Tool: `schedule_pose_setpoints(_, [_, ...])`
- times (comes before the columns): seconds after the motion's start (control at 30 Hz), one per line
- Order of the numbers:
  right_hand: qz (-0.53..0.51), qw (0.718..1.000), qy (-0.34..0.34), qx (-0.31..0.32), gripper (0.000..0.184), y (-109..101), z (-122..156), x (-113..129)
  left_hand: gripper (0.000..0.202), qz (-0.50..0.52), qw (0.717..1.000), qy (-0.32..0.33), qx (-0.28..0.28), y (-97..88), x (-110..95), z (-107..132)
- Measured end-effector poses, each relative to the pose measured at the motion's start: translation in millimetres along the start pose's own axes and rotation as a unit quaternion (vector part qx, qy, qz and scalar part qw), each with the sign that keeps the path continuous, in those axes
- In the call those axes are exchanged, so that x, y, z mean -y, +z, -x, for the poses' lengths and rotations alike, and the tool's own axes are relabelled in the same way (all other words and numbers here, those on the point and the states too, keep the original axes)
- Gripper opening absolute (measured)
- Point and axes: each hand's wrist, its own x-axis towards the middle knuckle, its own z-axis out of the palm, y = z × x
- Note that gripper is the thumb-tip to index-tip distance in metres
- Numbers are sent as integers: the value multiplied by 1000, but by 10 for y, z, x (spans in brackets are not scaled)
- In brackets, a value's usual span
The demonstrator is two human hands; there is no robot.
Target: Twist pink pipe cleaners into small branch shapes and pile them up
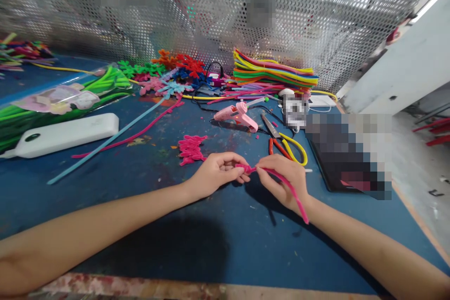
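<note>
Both my hands meet over the blue table (197,243), pinching one pink pipe cleaner (288,190). My left hand (216,173) grips its folded end with closed fingers. My right hand (283,180) pinches the stem beside it, and the free end trails down across my right wrist. A small pile of folded pink pipe-cleaner pieces (191,148) lies just beyond my left hand.
A pink glue gun (237,115), scissors (270,126) and yellow-handled pliers (293,147) lie beyond my hands. A stack of coloured pipe cleaners (272,75) and finished flower shapes (176,68) sit at the back. White case (66,133) left, dark tablet (337,164) right, perforated metal wall behind.
</note>
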Motion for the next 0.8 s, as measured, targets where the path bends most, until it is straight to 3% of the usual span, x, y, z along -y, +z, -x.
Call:
schedule_pose_setpoints(0.07, [47,995,-88,13,15,-25,8,-16,16,11,1000,3,-2,-5,10,-8])
schedule_pose_setpoints(0.17, [130,963,-235,35,17,-66,31,-70,15,15,1000,4,-1,-15,20,-18])
schedule_pose_setpoints(0.27, [158,946,-278,52,16,-70,57,-126,16,0,1000,4,-3,-13,18,-16])
schedule_pose_setpoints(0.33, [155,956,-245,45,16,-49,65,-141,16,-15,1000,6,-9,-9,15,-7])
schedule_pose_setpoints(0.5, [65,994,-68,51,15,-15,32,-90,16,-80,996,17,-16,-13,29,36])
schedule_pose_setpoints(0.8, [-72,988,104,89,11,39,-45,28,16,-209,971,112,-14,-6,55,114])
